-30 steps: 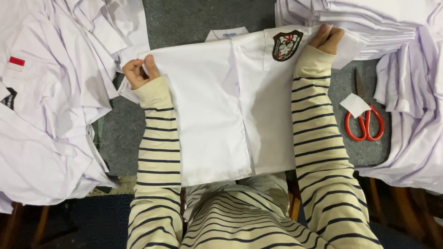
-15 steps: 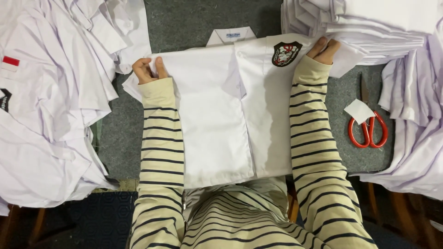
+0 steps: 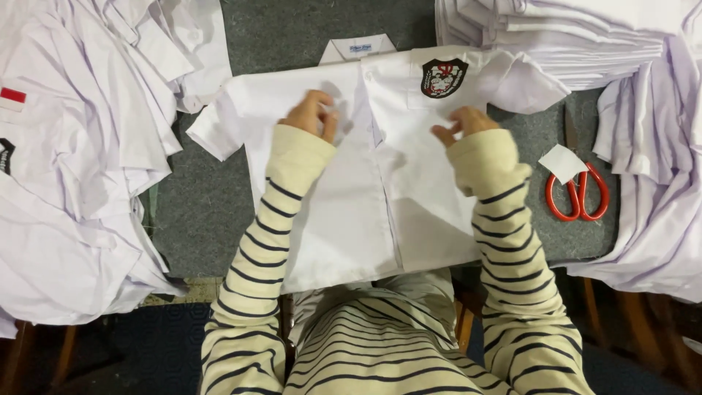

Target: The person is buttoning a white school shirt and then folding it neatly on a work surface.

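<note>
Grey felt-like table covering [image 3: 292, 29] carries the whole workplace, with loose heaps of white shirts [image 3: 80, 168] to the left and a squared stack of folded white shirts [image 3: 556, 29] at the upper right, more white cloth trailing down the right edge. Centre field: a white short-sleeved shirt [image 3: 344, 227] lies flat and face up, collar away from the person, sleeves spread to either side, its hem hanging just over the near table edge; a dark embroidered crest [image 3: 444, 77] sits on the chest panel at the right. Both forearms wear cream sleeves with dark stripes. The left hand [image 3: 311, 115] rests on the chest left of the front placket, fingers curled together and pinching a small fold of cloth. The right hand [image 3: 462, 123] lies right of the placket, below the crest, fingers bent and drawn close with the tips on the fabric; whether they grip cloth cannot be told. Red-handled scissors [image 3: 578, 192] lie well clear to the right, a small white paper tag [image 3: 563, 162] touching their handles. Judged from this layout, good handling means keeping both front panels flat and the placket straight, working symmetrically about it, so that no crease is trapped under the hands.
</note>
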